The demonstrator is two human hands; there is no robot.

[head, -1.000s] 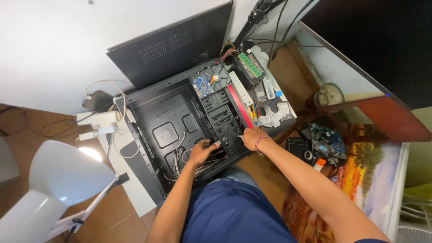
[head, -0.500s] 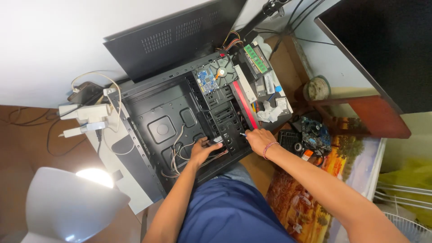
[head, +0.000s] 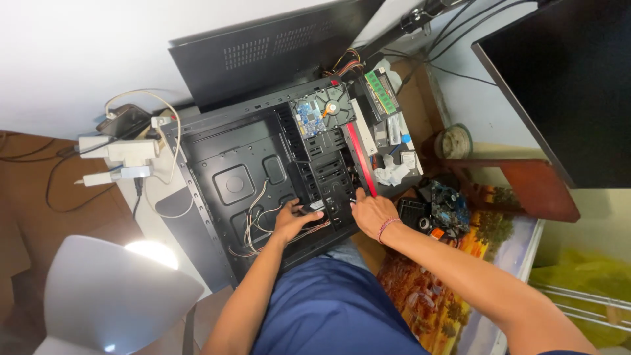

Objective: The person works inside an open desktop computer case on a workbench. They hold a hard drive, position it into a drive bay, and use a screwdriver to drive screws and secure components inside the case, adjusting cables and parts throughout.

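Note:
An open black computer case (head: 230, 151) lies on its side in front of me. My left hand (head: 292, 220) reaches inside it near the lower drive bays and grips a small black part beside a bundle of thin wires (head: 256, 220). My right hand (head: 369, 209) rests on the case's front edge next to the red strip (head: 360, 161), fingers bent on the frame. A hard drive (head: 325, 112) with a blue board sits in the upper bay.
The black side panel (head: 263, 46) leans behind the case. A green memory stick (head: 381, 89) and small parts lie on the case's right. A power strip (head: 118, 151) and cables lie left, a white lamp (head: 112, 296) lower left, a dark monitor (head: 565, 79) right.
The view has shifted, so the case sits more central. My left hand has gone a little deeper into the lower bay area; my right hand stays at the front edge.

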